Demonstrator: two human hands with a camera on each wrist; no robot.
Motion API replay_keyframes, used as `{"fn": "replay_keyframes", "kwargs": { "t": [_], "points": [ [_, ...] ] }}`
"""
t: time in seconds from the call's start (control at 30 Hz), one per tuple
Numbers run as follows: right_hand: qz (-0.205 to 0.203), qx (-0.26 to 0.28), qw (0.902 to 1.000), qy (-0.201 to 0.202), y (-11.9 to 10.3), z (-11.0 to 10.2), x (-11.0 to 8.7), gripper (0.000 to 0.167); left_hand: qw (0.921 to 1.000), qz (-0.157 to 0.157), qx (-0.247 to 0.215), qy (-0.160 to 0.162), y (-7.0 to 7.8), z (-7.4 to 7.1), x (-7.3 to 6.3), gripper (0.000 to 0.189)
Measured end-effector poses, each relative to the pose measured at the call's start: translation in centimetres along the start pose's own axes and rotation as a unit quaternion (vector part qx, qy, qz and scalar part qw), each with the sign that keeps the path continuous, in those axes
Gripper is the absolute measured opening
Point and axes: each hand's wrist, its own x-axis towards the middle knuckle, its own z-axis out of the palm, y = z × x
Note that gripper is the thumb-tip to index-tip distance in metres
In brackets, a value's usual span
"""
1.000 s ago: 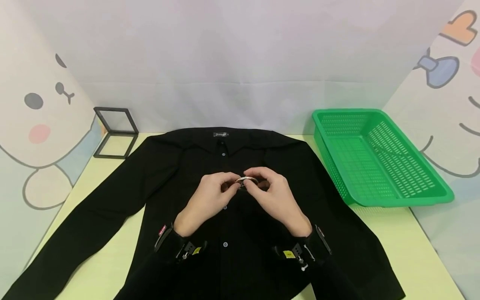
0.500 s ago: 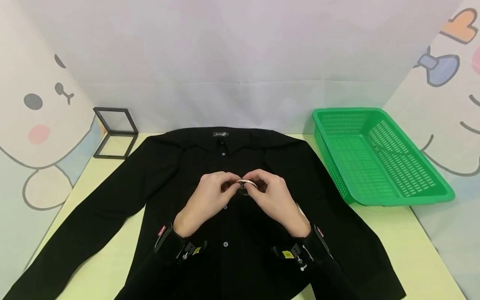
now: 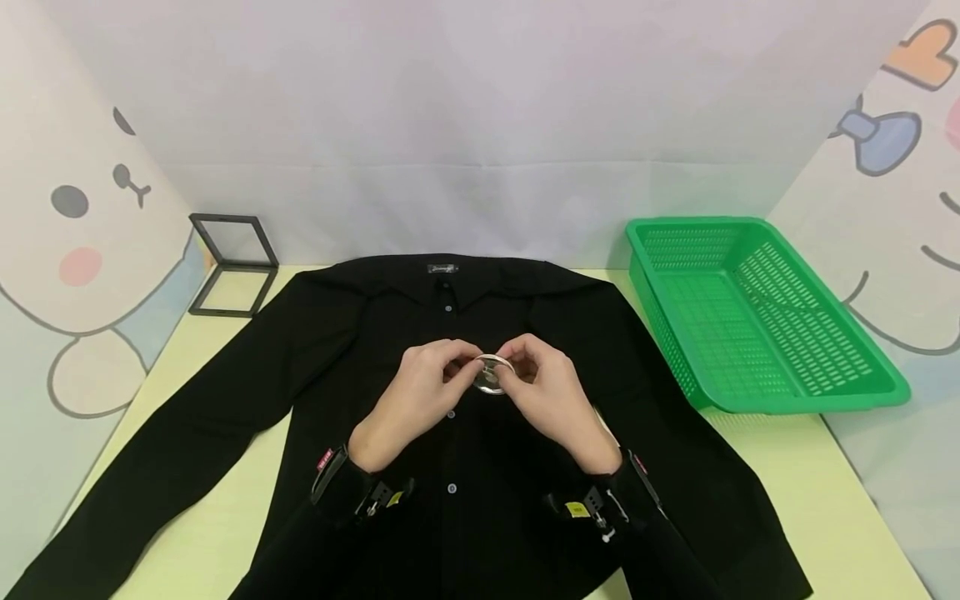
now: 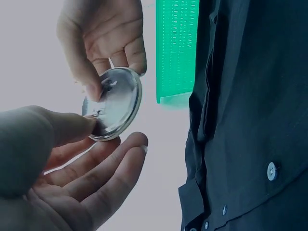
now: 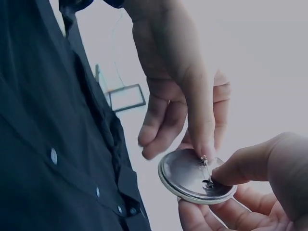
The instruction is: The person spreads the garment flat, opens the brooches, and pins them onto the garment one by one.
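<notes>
A round pin-back badge (image 3: 492, 382) is held above the middle of a black button-up shirt (image 3: 480, 312). Its shiny metal back (image 5: 183, 173) faces the person, with the small pin (image 5: 208, 173) lying across it. My left hand (image 3: 412, 400) pinches the badge's left side, thumb on the back near the pin. From the right, my right hand (image 3: 553, 396) pinches the badge too, its thumb also pressed on the back near the pin. Fingers of both hands go behind the badge, and its front face is hidden. The shirt lies spread out, collar at the far side.
A green plastic basket (image 3: 693, 392) stands at the right on the pale yellow table (image 3: 832, 492). At the back left, a black hinged frame (image 3: 234, 267) stands unfolded against the white backdrop. The shirt's left-hand sleeve (image 3: 172, 450) reaches toward the near left corner.
The badge has tilted between the fingers: its edge faced the head camera one second ago, and now more of its metal back shows. Both hands have stayed nearly in place.
</notes>
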Motion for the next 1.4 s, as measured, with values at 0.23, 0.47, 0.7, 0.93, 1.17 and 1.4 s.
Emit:
{"fn": "replay_keyframes", "kwargs": {
  "t": [0.23,0.47,0.7,0.93,1.17,1.4],
  "points": [
    [0.01,0.029,0.9993,0.019,-0.1,0.0,0.0,0.006,0.9998,-0.005,-0.019,-0.007,0.0,-0.1,0.2,0.01],
    [0.009,0.05,0.998,0.037,-0.5,0.0,0.1,0.008,0.9984,-0.004,-0.055,-0.015,0.0,-0.3,0.1,0.01],
    [-0.01,0.087,0.9938,0.068,-0.5,0.2,0.1,0.011,0.9929,-0.023,-0.113,-0.032,-0.2,-0.3,0.1,0.012],
    [-0.009,0.151,0.9859,0.072,-0.5,0.4,0.1,0.014,0.9815,-0.025,-0.188,0.03,-0.2,-0.4,0.1,0.011],
    [0.001,0.177,0.9832,0.044,-0.5,0.4,0.1,0.016,0.9784,-0.007,-0.189,0.083,-0.1,-0.7,0.1,0.012],
    [-0.006,0.133,0.9897,0.053,-0.5,-0.3,0.1,0.025,0.9849,-0.001,-0.166,0.049,0.0,-1.1,0.1,0.013]
  ]
}}
